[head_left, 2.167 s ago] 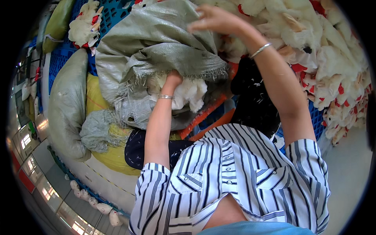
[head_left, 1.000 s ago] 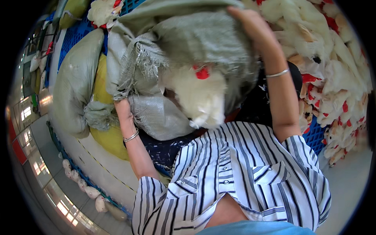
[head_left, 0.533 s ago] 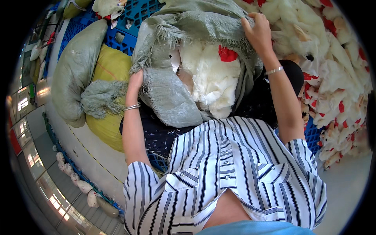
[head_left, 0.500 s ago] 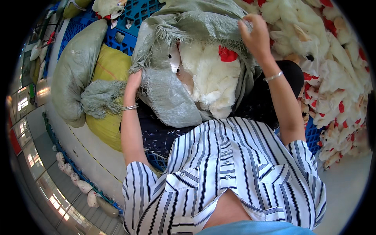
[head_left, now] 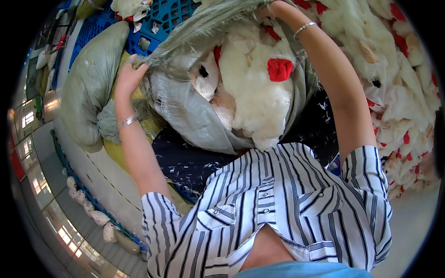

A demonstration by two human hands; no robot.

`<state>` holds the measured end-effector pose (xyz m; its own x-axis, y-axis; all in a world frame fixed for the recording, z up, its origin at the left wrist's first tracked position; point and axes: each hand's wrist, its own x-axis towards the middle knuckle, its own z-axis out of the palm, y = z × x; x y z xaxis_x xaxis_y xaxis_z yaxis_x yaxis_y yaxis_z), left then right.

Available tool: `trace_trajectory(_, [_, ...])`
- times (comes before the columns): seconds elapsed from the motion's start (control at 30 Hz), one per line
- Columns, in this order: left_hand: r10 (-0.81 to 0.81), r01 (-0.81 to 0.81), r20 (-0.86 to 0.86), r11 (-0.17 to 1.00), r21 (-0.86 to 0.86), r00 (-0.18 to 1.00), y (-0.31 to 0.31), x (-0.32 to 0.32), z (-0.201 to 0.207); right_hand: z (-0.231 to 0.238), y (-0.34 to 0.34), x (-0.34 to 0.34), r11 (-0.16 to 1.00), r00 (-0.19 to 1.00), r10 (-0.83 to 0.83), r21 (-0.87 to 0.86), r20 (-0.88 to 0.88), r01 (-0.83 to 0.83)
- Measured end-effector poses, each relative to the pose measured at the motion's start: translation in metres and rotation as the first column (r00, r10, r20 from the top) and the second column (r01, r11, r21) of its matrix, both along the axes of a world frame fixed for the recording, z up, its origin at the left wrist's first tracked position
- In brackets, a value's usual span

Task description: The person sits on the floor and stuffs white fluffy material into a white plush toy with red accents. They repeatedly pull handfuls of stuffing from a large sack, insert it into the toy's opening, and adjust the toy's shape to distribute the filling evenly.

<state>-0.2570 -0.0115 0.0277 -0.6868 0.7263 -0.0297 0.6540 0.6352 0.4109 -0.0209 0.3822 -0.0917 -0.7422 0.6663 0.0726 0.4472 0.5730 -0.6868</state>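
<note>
gaping, the sack rim (head_left: 194,34) spans left hand (head_left: 130,79) to right hand (head_left: 272,9).

My left hand (head_left: 129,79) is sitting higher and farther left than before, my right hand (head_left: 273,10) is reaching farther up, and the grey-green sack (head_left: 178,99) is gaping wider, baring more white plush (head_left: 255,85).

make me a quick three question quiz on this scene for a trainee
1. Multiple choice: the patch on the fluffy piece in the open sack is a) red, b) blue, c) yellow.
2. Fill in: the ___ hand is higher in the picture.
3. True or false: the pile of pale pieces lies to the right of the open sack.

Key: 1. a; 2. right hand; 3. true.
</note>
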Motion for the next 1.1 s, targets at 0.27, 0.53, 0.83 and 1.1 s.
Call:
trace_trajectory(0.27, [-0.23, 0.236, 0.056, 0.957, -0.166, 0.972, 0.058, 0.188, 0.134, -0.006, 0.002, -0.049, 0.997, 0.996, -0.073, -0.018, -0.054, 0.072])
trace_trajectory(0.53, [-0.379, 0.455, 0.871, 0.865, 0.213, 0.312, 0.14, 0.218, 0.013, -0.003, -0.015, -0.057, 0.999, 0.99, -0.019, 0.039, -0.138, 0.025])
trace_trajectory(0.83, [0.034, -0.228, 0.536, 0.926, 0.3, 0.843, 0.116, -0.027, -0.178, -0.026, -0.058, 0.002, 0.864, 0.844, 0.502, -0.149, 0.189, -0.48])
trace_trajectory(1.1, [-0.59, 0.456, -0.191, 0.757, -0.467, 0.785, 0.11, 0.059, -0.208, -0.042, -0.074, -0.006, 0.841, 0.761, 0.541, -0.205, 0.359, -0.501])
